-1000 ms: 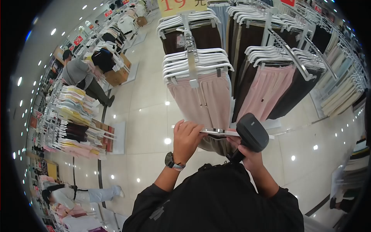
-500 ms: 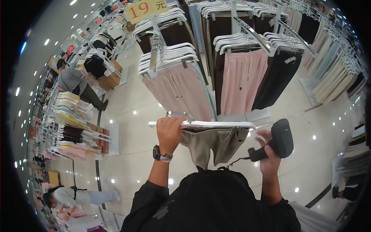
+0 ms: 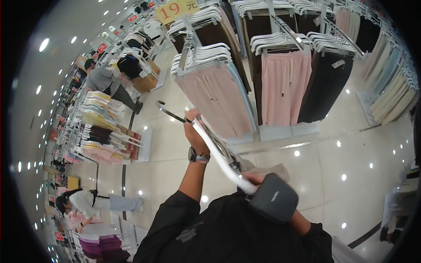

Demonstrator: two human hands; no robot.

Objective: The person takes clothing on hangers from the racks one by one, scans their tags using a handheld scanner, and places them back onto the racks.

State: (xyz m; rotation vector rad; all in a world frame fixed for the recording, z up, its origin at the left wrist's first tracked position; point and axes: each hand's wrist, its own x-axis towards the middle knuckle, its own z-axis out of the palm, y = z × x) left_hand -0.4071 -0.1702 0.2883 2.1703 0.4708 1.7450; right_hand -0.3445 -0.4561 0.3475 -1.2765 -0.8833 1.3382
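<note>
Head view shows the left hand (image 3: 194, 127) closed around the upper end of a white plastic hanger (image 3: 219, 153), its metal hook (image 3: 169, 112) pointing toward the rack of pink trousers (image 3: 219, 98). The right hand (image 3: 254, 179) grips a dark, blocky scanner (image 3: 274, 197) beside the hanger's lower end. Beige fabric (image 3: 267, 170), soft and folded, hangs from the hanger close to the body; judging by this, the garment is off the rack and not yet rehung. Glossy floor tiles (image 3: 351, 149) reflect ceiling lights.

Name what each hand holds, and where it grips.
Left hand grips a white hanger near its hook end; right hand, mostly hidden, holds a black scanner.
</note>
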